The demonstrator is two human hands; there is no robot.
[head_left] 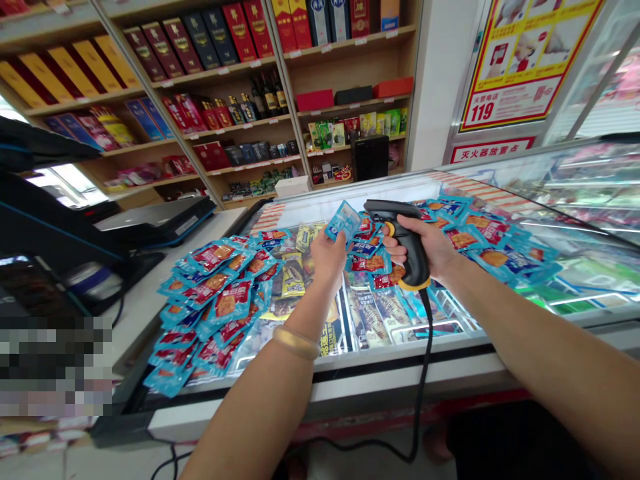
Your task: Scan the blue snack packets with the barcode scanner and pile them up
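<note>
Between the thumb and fingers of my left hand (330,257) is a small blue snack packet (344,221), its printed back towards me. My right hand (433,248) is wrapped around the grip of a black and yellow barcode scanner (413,247), whose head points left at the packet. A cable (424,373) runs down from the scanner's handle. Left of my hands lies a large heap of blue and red snack packets (227,293) on the freezer's glass top. More packets (370,263) lie between and behind my hands, and another spread (493,233) sits to the right.
The glass-topped freezer (370,363) holds ice creams (293,275) under its lid. At left a counter (143,287) carries a weighing scale (160,217) and a dark screen device (45,220). Shelves of boxes and bottles (240,107) stand behind, beside a fire-safety poster (525,60).
</note>
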